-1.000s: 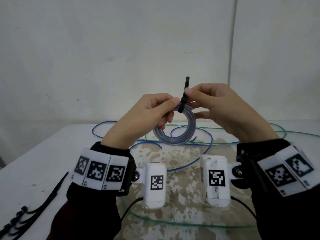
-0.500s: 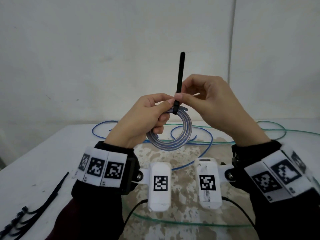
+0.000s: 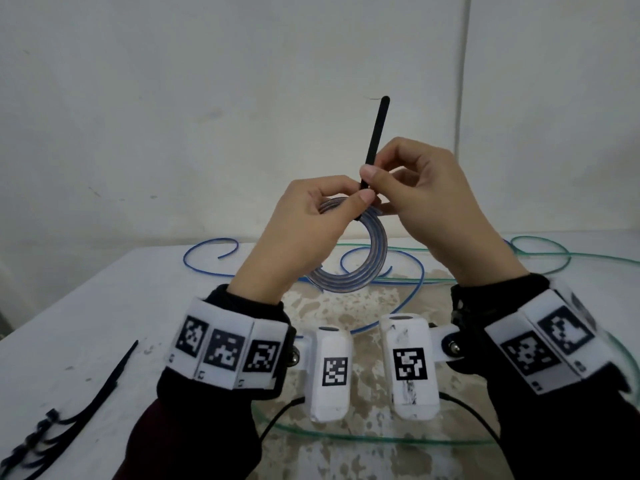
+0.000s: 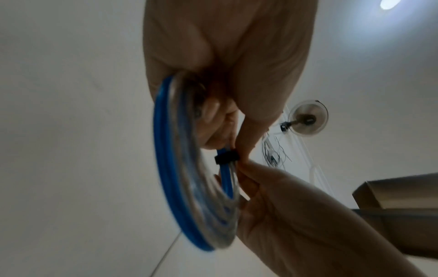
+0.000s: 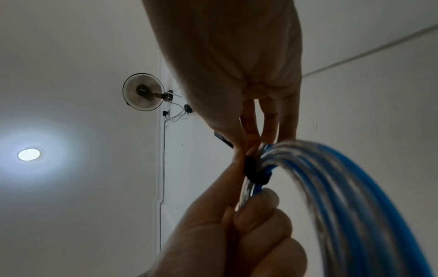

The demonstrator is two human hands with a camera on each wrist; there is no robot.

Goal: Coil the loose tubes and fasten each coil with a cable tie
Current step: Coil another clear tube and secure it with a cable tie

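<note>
A coil of clear and blue tube (image 3: 367,268) (image 4: 180,187) (image 5: 343,187) hangs in the air above the table. My left hand (image 3: 311,223) grips its top, thumb pressed by the black cable tie (image 3: 375,140) that wraps the coil (image 4: 226,157) (image 5: 257,172). My right hand (image 3: 415,188) pinches the tie's tail just above the coil, and the tail stands up past the fingers. Loose blue tube (image 3: 207,251) and green tube (image 3: 554,258) lie on the white table (image 3: 86,323).
Several spare black cable ties (image 3: 69,407) lie at the table's front left. A green tube (image 3: 363,438) loops near the front edge under my wrists. A plain wall stands right behind the table.
The tie's tail has been drawn up through its head and now stands much longer above the coil. Both hands have shifted slightly, still on the coil and tie.
</note>
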